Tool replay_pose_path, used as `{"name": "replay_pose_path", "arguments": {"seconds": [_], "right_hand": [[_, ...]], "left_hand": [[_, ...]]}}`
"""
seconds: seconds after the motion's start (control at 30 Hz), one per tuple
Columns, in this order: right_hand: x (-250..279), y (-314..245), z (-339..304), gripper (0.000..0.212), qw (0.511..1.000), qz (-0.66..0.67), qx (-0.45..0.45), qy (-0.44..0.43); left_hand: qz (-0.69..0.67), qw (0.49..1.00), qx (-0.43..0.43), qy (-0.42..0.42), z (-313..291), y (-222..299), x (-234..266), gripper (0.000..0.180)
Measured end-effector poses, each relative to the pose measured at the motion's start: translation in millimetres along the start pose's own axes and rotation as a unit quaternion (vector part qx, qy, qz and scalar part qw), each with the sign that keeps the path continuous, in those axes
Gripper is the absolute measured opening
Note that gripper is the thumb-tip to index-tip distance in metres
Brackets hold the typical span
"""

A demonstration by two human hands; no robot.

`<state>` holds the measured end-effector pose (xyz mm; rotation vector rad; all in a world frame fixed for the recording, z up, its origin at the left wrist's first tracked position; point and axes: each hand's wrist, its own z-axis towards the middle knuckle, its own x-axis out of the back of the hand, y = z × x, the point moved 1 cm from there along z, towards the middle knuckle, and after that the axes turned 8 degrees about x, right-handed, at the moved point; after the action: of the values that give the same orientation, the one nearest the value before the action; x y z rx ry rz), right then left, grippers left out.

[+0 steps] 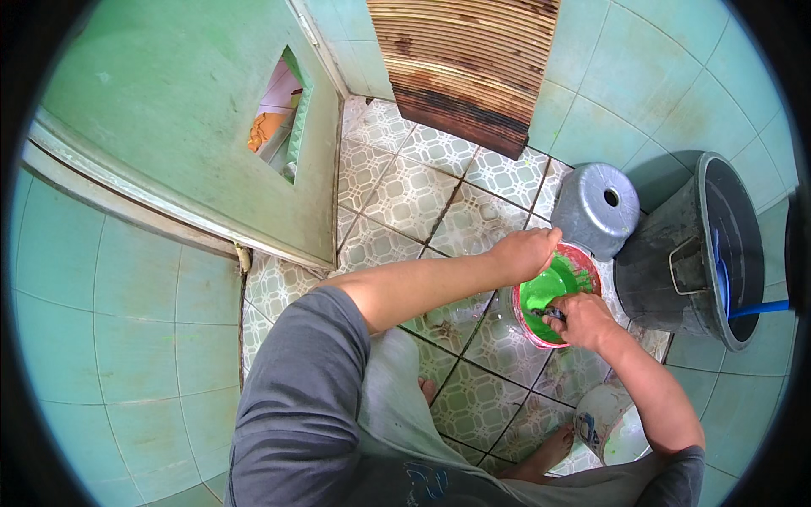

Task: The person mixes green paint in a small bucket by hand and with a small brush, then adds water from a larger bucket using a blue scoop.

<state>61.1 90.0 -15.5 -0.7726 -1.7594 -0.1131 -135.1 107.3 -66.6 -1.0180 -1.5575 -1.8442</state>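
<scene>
Two hands are showing: the left hand (525, 253) at two o'clock, the right hand (583, 319) at three. Two bare feet (549, 452) are standing at five o'clock. One red bowl (583, 258), one grey stool (596, 209), one black bucket (676, 262) and one white pail (601, 414) are sitting rightward.
</scene>
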Motion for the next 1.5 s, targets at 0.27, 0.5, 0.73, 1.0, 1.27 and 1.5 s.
{"name": "replay_pose_path", "arguments": {"seconds": [0.27, 0.5, 0.73, 1.0, 1.27, 1.5], "right_hand": [[9, 6, -9, 0.032, 0.989, -0.112, -0.095, -0.034], [-5, 2, 4, 0.03, 0.999, -0.028, -0.014, 0.041], [14, -5, 5, 0.037, 0.988, -0.062, -0.092, -0.105], [11, 4, 15, 0.014, 0.996, -0.029, -0.05, 0.075], [6, 12, 12, 0.025, 0.996, -0.066, -0.029, -0.054], [-21, 11, 39, 0.029, 0.993, -0.102, -0.06, 0.016]], "left_hand": [[0.023, 1.0, -0.004, 0.006, -2, 3, 2, 0.025], [0.022, 1.0, -0.003, 0.006, -5, 0, 0, 0.025], [-0.035, 0.995, 0.069, -0.064, 5, 0, 9, 0.024], [0.034, 0.997, 0.053, 0.039, 7, -16, -15, 0.03], [-0.044, 0.999, -0.01, 0.027, 11, -22, -18, 0.016], [-0.032, 0.999, 0.004, -0.012, 10, -24, -13, 0.015]]}}
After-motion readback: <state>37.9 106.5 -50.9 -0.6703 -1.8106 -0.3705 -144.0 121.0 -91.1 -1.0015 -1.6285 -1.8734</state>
